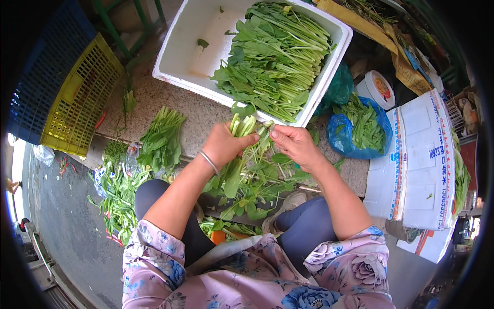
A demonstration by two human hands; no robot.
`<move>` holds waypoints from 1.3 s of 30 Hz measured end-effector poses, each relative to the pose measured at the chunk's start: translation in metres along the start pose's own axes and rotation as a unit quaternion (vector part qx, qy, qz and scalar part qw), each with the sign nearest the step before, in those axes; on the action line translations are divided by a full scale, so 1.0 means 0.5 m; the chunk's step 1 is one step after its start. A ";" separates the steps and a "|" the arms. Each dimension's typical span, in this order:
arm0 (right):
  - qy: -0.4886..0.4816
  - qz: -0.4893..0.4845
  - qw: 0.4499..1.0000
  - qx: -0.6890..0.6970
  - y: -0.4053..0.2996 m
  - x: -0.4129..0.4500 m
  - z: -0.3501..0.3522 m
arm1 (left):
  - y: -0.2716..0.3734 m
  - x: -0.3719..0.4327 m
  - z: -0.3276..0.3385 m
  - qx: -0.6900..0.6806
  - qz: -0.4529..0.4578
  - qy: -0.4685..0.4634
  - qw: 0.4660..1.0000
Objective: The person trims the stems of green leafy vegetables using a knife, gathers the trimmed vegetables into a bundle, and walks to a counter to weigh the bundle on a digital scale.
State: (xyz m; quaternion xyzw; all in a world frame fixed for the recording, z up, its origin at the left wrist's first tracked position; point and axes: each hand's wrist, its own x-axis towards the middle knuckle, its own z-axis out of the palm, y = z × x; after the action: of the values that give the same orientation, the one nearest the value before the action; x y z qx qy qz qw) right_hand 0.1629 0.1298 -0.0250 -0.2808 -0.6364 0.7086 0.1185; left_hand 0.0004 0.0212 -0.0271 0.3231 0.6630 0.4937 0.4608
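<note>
My left hand (pixel 228 142), with a metal bangle at the wrist, grips a small bunch of leafy greens (pixel 245 126). The cut stem ends point up past the thumb and the leaves hang below the palm. Close beside it, my right hand (pixel 296 145) pinches one stem (pixel 267 124) near its end between thumb and fingers. A small dark bit shows by those fingertips, too small to name. Below both hands lies a heap of loose leaves (pixel 251 195). A white foam box (pixel 185 58) stands just beyond, with rows of aligned greens (pixel 278 58) filling its right side.
A neat bunch of greens (pixel 162 139) lies left on the stone ledge (pixel 141 92), above a scrap pile (pixel 123 208). Yellow (pixel 79 96) and blue (pixel 42 73) plastic crates stand far left. Right are a blue bag of greens (pixel 364 129), a white tub (pixel 376 90) and a printed carton (pixel 413 166).
</note>
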 end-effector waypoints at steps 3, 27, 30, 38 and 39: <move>-0.005 -0.014 0.997 -0.078 0.014 0.001 -0.016 | -0.002 -0.001 -0.004 0.002 0.015 -0.026 1.000; 0.244 0.072 0.814 -0.523 0.058 0.079 -0.100 | 0.025 -0.023 -0.066 -0.258 -0.020 -0.055 0.964; 0.234 0.174 0.762 -0.578 0.056 0.113 -0.088 | 0.026 -0.028 -0.078 -0.263 0.006 -0.057 0.963; 0.238 0.232 0.742 -0.583 0.034 0.134 -0.070 | 0.013 -0.033 -0.097 -0.274 0.018 -0.066 0.959; 0.248 0.226 0.742 -0.580 0.037 0.135 -0.070 | 0.014 -0.036 -0.097 -0.273 0.018 -0.066 0.960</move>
State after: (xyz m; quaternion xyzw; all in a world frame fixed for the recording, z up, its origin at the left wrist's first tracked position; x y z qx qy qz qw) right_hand 0.1308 0.1914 -0.0608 -0.5967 -0.7905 0.1145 -0.0776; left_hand -0.0382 -0.0098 -0.0107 0.2290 0.4651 0.6417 0.5652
